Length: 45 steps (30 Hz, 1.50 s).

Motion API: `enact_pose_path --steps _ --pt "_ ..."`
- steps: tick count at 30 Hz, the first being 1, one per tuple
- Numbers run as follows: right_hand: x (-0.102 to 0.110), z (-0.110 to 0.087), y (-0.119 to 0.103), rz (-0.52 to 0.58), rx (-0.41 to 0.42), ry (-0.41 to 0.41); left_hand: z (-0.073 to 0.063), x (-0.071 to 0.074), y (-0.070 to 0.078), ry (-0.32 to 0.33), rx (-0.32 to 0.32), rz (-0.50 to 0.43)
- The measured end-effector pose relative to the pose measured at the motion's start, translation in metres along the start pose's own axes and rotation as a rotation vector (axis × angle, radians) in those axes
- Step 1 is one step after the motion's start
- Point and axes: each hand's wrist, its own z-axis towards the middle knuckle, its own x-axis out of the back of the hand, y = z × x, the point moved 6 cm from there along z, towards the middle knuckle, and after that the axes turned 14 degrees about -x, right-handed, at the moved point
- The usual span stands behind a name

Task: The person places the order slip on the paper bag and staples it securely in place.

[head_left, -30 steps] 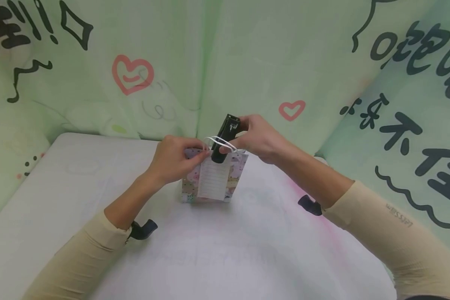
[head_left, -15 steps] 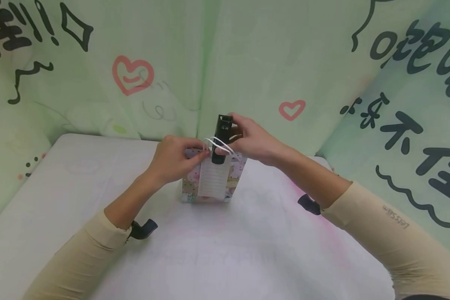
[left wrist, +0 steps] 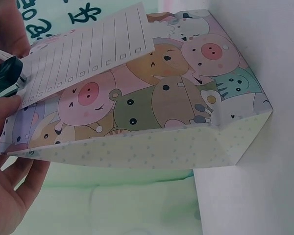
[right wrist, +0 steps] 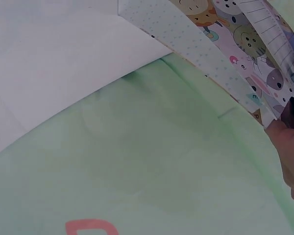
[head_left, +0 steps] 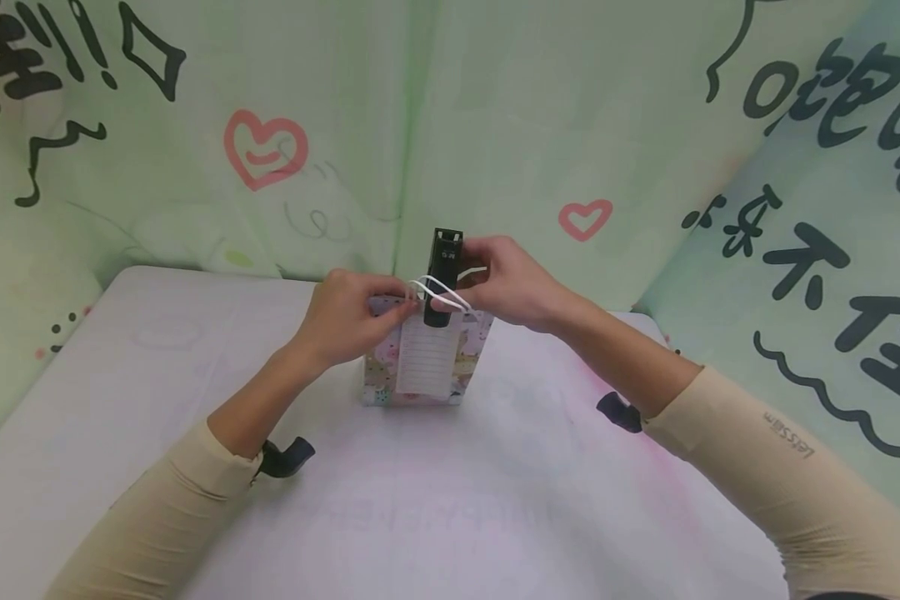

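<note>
A small paper gift bag (head_left: 471,360) printed with cartoon animals stands on the table, and a lined paper slip (head_left: 426,367) lies against its near face. At the bag's top left edge, my left hand (head_left: 348,317) pinches the rim between thumb and fingers. My right hand (head_left: 521,283) grips a black stapler (head_left: 444,260), held nearly upright with its lower end over the slip's top edge. White cord handles (head_left: 441,293) loop across the stapler. In the left wrist view the stapler's end (left wrist: 7,76) meets the slip (left wrist: 93,54). Whether its jaws are closed cannot be made out.
A white-covered table (head_left: 450,500) extends around the bag. Behind it hangs a pale green curtain (head_left: 495,125) with hearts and black lettering. Dark straps (head_left: 288,458) stick out at both wrists.
The stapler has swung from a rightward tilt to nearly upright, its top shifting left along with my right fingers. My left hand and the bag stay in place.
</note>
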Motion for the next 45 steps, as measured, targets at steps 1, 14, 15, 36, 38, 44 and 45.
enact_pose_path --steps 1,14,15,36,38,44,45 --pt "0.0 -0.001 0.0 0.0 -0.002 0.006 0.0 0.0 0.0 -0.001 0.003 -0.001" --pt "-0.003 0.002 0.005 0.026 0.02 0.076 0.0 -0.001 -0.002 -0.003 0.019 -0.008" --pt "-0.003 0.003 0.006 0.011 0.029 0.091 -0.001 -0.001 -0.002 -0.004 0.021 -0.007" --pt "-0.001 0.003 0.009 0.015 0.177 0.088 0.001 0.001 -0.003 -0.018 -0.002 -0.008" --pt "-0.001 0.003 0.009 0.013 0.175 0.097 0.001 0.001 -0.003 -0.017 -0.001 -0.01" --pt "-0.001 0.003 0.011 0.035 0.14 0.111 0.0 0.001 -0.004 -0.026 0.009 -0.016" --pt "-0.001 0.003 0.012 0.045 0.133 0.108 -0.001 0.001 -0.004 -0.027 0.011 -0.015"
